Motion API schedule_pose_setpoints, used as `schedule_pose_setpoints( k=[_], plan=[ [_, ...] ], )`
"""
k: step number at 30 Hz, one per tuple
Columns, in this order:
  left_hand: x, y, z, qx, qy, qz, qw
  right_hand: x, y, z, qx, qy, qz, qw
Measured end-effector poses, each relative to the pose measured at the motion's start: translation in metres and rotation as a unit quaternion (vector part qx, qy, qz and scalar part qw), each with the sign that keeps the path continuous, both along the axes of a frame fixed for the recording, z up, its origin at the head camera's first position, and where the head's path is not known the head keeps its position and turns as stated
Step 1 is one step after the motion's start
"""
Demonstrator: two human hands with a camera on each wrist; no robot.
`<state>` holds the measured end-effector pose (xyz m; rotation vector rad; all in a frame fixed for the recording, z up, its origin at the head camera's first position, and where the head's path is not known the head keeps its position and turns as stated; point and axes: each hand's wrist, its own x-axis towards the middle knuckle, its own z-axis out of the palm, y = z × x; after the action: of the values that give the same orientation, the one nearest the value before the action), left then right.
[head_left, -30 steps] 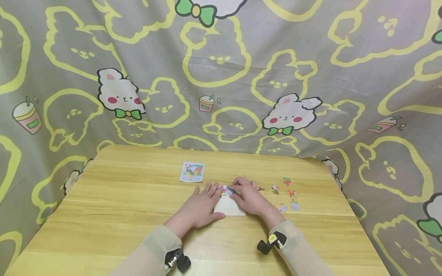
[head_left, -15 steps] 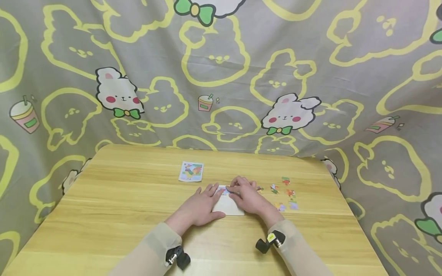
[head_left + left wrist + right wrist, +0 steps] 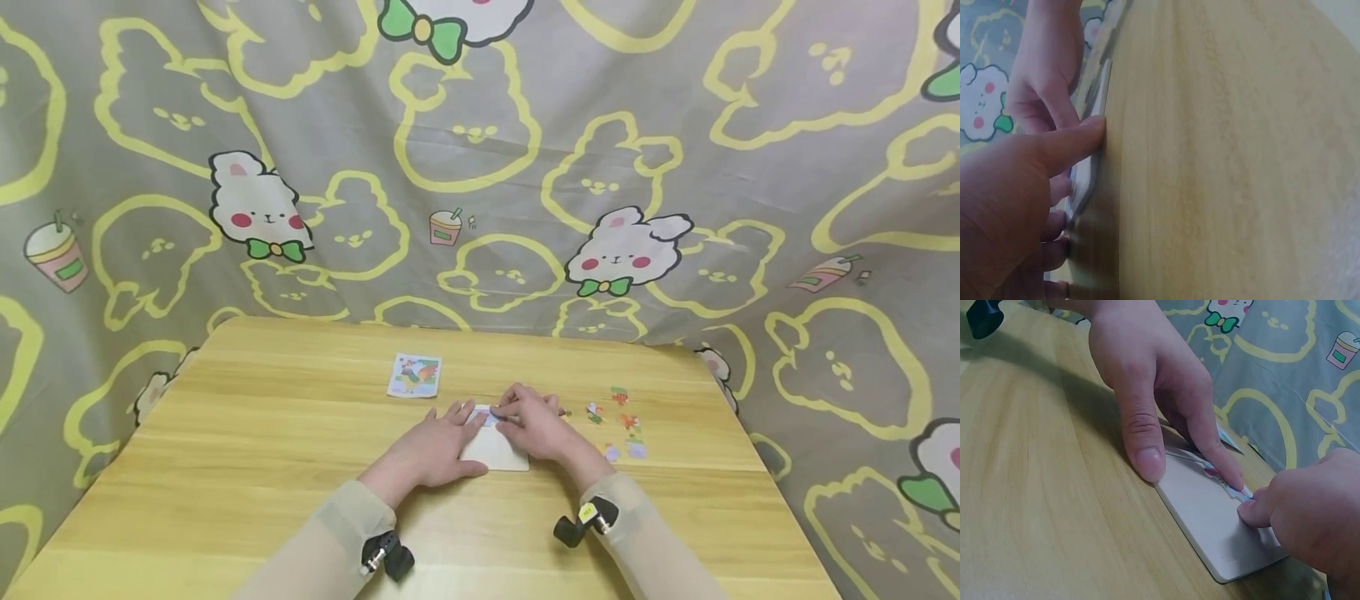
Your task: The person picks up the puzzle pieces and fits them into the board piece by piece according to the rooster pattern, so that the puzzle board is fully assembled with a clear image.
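A white puzzle board (image 3: 501, 454) lies flat on the wooden table, with colourful jigsaw pieces (image 3: 1227, 484) along its far edge. My left hand (image 3: 431, 450) rests over the board's left side, its fingers mostly straight. The left thumb (image 3: 1150, 464) touches the near left corner, while the left index finger presses on the pieces. At the far edge, my right hand (image 3: 536, 425) has thumb and index finger together at a jigsaw piece, which it appears to pinch; the fingers hide most of that piece.
Several loose jigsaw pieces (image 3: 628, 422) lie to the right of the board. A square card with a rooster picture (image 3: 415, 376) lies beyond the left hand. A grey patterned curtain (image 3: 480, 167) hangs behind the table (image 3: 262, 417).
The left index finger has moved right and now lies over the pieces at the board's far edge. The right hand stays nearly in place.
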<state>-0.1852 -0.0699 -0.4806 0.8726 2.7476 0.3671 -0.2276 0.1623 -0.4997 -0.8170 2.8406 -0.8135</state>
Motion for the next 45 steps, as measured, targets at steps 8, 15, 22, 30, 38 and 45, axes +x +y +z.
schedule_pose_setpoints(
  k=[8,15,22,30,38,45],
  plan=[
    [-0.001,0.001,-0.004,0.005,-0.013,0.011,0.9999,0.002,-0.002,0.002,-0.001,-0.013,-0.007,0.9999],
    [-0.003,0.001,-0.003,0.012,-0.017,0.014,0.9997,-0.001,0.005,0.003,-0.009,0.0,0.02,0.9998],
    [-0.002,-0.002,-0.001,0.009,-0.014,0.022,0.9996,-0.004,0.019,0.014,-0.063,-0.003,0.055,0.9965],
    [-0.001,0.001,0.001,0.011,-0.022,0.02,0.9995,-0.01,0.066,0.025,-0.05,0.008,0.013,0.9987],
    [0.001,0.002,-0.001,0.016,-0.024,0.019,0.9994,-0.012,0.116,0.03,-0.041,-0.002,-0.035,0.9985],
    [0.001,0.0,-0.002,0.014,-0.018,0.014,0.9996,-0.013,0.152,0.029,-0.037,0.0,-0.062,0.9974]
  ],
)
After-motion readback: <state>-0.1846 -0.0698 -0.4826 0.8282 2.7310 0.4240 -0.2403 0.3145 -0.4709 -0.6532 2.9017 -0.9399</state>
